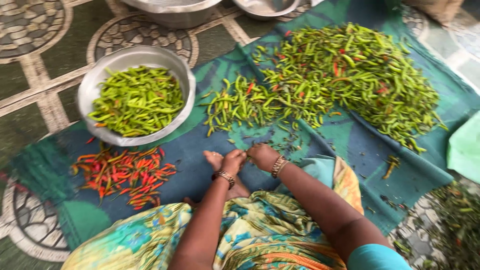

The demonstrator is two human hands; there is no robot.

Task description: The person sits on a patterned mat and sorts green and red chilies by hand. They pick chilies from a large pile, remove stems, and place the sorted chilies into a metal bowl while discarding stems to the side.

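Both hands, left hand [233, 161] and right hand [262, 155], are pinched together on one green chilli [247, 151] over the blue-green mat [200, 150]; steel bowl [90, 90] looks well filled, red chilli pile [122, 175] beside it; the big unsorted heap [350, 75] looks mostly untouched, so lots left I'd say.

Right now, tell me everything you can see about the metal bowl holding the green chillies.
The metal bowl is round, wide and shallow, silvery grey with a dull, worn sheen. It sits upright at the upper left, partly on the blue-green mat, partly on the patterned floor. Green chillies fill it in a low heap. Red chillies lie just below it. Neither hand touches it.
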